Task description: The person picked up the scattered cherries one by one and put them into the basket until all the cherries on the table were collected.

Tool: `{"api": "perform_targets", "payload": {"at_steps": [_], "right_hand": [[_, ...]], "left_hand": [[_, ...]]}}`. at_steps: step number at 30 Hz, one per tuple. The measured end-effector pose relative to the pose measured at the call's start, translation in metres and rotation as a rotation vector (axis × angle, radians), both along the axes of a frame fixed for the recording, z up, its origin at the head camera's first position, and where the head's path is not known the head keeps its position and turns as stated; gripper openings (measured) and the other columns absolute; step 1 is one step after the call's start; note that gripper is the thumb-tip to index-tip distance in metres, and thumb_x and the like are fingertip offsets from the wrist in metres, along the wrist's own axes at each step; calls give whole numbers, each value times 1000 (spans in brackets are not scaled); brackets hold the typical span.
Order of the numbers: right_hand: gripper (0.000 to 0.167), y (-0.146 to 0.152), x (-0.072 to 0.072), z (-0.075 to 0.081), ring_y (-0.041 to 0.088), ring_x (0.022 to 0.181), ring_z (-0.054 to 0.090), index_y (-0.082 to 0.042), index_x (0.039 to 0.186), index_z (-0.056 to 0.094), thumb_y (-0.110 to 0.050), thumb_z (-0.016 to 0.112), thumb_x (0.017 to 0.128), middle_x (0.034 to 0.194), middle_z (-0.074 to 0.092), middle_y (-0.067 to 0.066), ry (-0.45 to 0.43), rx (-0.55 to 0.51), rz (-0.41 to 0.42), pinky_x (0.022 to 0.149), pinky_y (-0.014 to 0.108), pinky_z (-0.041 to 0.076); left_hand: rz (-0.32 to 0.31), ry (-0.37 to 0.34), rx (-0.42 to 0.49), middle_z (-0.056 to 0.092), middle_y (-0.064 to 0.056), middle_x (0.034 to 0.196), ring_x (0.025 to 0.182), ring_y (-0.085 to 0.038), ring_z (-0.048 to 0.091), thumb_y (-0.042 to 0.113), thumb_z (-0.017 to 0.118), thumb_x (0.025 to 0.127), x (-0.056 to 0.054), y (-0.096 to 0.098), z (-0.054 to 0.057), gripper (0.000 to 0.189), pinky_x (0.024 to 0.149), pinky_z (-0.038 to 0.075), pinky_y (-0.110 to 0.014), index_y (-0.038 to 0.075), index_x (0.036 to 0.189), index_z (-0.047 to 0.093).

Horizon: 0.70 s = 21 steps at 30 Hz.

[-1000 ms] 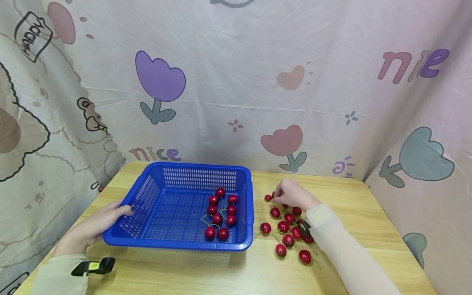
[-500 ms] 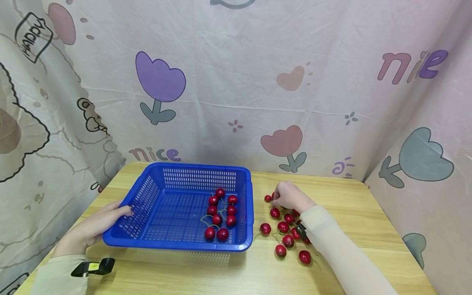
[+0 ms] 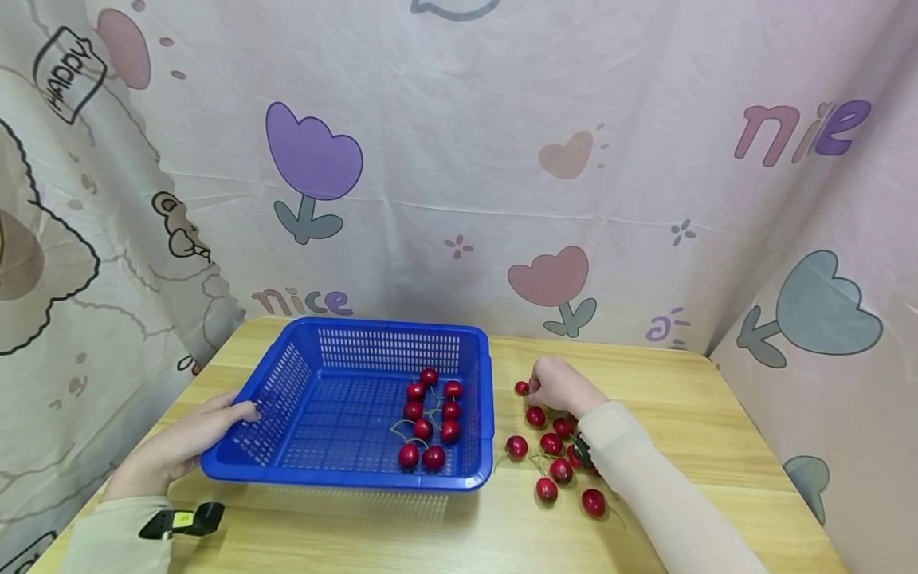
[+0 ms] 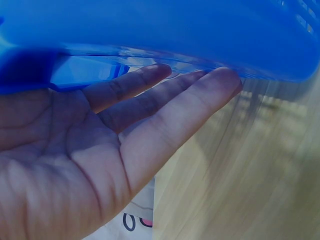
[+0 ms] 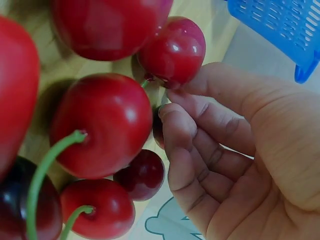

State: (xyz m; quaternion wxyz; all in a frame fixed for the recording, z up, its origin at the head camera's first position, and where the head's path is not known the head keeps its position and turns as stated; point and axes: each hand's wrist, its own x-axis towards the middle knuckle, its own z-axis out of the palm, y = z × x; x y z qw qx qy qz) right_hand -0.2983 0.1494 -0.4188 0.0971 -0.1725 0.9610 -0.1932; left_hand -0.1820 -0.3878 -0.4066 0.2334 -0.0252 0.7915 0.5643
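A blue slotted plastic basket (image 3: pixel 337 481) occupies the left half of the table in the head view. Its right side holds several red cherries (image 3: pixel 422 429) with green stems. My left hand (image 3: pixel 190 434) grips its left edge, thumb over the rim; the left wrist view shows straight fingers (image 4: pixel 165 125) underneath. Right of the basket lies a group of loose cherries (image 3: pixel 551 444). Among the farthest ones, my right hand (image 3: pixel 562 388) has curled fingers with thumb and fingertips together. In the right wrist view they pinch at a dark cherry (image 5: pixel 158 127), mostly hidden, beside a bright red cherry (image 5: pixel 172 52).
The light wooden table (image 3: pixel 681 414) ends at a printed cloth curtain (image 3: pixel 459 159) behind and at both sides. The basket's front casts a slotted shadow on the tabletop. A dark wrist device (image 3: pixel 182 520) is strapped on the left sleeve.
My right hand has shifted slightly left and nearer, covering a far cherry that showed before. The left hand and the basket have stayed in place.
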Motion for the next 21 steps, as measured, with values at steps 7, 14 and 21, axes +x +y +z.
{"api": "perform_targets", "payload": {"at_steps": [7, 14, 21], "right_hand": [[19, -2, 1, -1, 12, 60, 54, -8, 72, 76, -5, 82, 90, 65, 65, 0, 29, 19, 21, 60, 25, 46], [22, -2, 2, -3, 12, 60, 53, -9, 70, 73, -3, 82, 89, 65, 63, -1, 48, 30, 42, 60, 25, 46], [23, 0, 0, -5, 10, 55, 48, -9, 69, 73, -4, 81, 90, 60, 58, -3, 15, -2, 22, 53, 23, 40]], "left_hand": [[9, -6, -6, 72, -12, 115, 98, -24, 76, 20, 41, 108, 0, -1, 0, 75, 82, 66, -45, -14, 163, 4], [15, -5, -13, 72, -12, 115, 98, -25, 76, 21, 41, 108, 0, 0, 0, 75, 82, 66, -45, -15, 163, 5], [23, 0, -17, 71, -13, 116, 99, -25, 75, 20, 41, 107, 1, 1, 0, 74, 82, 66, -45, -15, 163, 6]]}}
